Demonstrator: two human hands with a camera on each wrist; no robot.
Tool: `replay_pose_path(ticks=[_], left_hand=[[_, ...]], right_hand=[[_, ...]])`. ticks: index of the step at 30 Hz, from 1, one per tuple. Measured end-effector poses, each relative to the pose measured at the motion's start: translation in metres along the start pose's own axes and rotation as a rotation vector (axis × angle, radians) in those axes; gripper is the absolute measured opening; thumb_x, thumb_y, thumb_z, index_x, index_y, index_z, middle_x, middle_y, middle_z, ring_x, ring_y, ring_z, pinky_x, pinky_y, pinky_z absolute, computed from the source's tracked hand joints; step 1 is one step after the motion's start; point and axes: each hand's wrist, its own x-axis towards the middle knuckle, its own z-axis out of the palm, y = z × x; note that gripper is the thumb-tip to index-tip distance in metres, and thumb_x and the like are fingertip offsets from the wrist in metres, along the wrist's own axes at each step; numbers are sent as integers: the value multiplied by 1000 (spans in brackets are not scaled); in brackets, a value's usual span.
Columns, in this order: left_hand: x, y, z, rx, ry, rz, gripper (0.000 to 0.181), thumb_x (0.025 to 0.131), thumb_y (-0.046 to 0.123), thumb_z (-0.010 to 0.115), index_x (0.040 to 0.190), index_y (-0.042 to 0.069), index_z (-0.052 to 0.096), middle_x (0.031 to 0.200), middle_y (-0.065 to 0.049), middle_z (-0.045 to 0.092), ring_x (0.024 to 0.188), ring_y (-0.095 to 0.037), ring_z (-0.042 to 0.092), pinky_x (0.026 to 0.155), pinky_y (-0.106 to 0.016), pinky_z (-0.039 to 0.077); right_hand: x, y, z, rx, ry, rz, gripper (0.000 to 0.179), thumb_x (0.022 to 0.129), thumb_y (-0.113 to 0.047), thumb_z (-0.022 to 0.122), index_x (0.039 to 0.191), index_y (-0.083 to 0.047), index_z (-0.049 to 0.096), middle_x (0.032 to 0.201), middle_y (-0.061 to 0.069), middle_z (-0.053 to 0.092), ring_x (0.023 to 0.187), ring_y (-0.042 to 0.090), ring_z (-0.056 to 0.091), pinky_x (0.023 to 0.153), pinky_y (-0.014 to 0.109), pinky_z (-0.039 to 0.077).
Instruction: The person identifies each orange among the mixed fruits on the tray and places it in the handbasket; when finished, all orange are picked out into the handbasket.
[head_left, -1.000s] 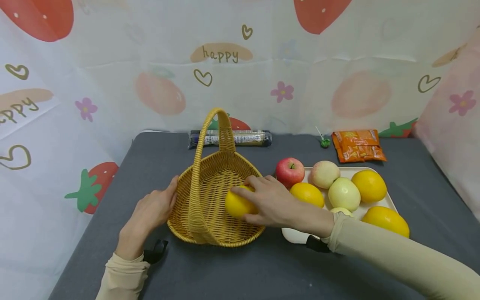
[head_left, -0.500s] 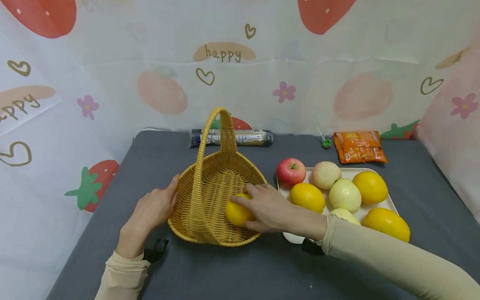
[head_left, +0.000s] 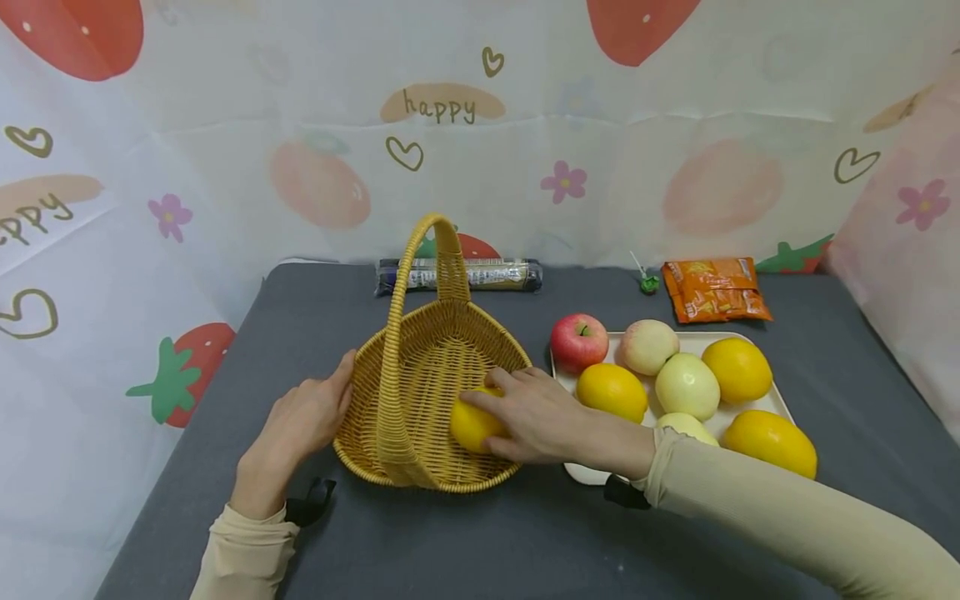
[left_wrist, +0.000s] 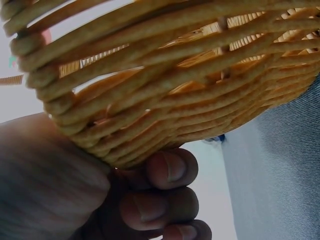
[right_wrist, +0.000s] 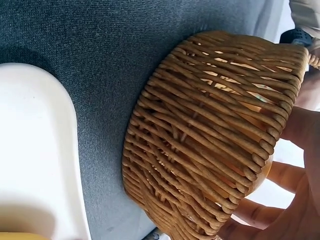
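Observation:
A wicker basket (head_left: 442, 367) with a tall arched handle stands on the dark cloth. Its left rim is held by my left hand (head_left: 303, 417), whose curled fingers show against the weave in the left wrist view. My right hand (head_left: 536, 417) reaches over the basket's right rim and grips a smooth, round yellow fruit (head_left: 474, 423) low inside. In the right wrist view the basket wall (right_wrist: 205, 135) hides most of that fruit, and only a sliver shows beside the fingers. Whether the fruit touches the basket floor, I cannot tell.
Right of the basket, a white tray (head_left: 588, 475) bears a red apple (head_left: 580, 342), a pinkish peach-like fruit (head_left: 649, 347), pale green fruits (head_left: 687, 387) and yellow fruits (head_left: 770, 443). Behind lie a dark wrapped roll (head_left: 495, 275), a green lollipop (head_left: 648, 284) and an orange snack packet (head_left: 716, 289).
My right hand and the yellow fruit have shifted slightly down and toward me within the basket, then held nearly still. The left hand stays at the rim.

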Motion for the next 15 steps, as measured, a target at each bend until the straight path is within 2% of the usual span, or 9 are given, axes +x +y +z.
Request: replay_pose_path(ticks=[15], left_hand=[[1,1,0,-1,-8,-6,52,105,20,40,153,5,27,59,-7,45,49,-19,42,47,-32,31]], right_hand=[[0,-1,0,-9,4,-6,57,87,-44,66,138,-21,55,123,11,60,98,23,63,90,43,49]])
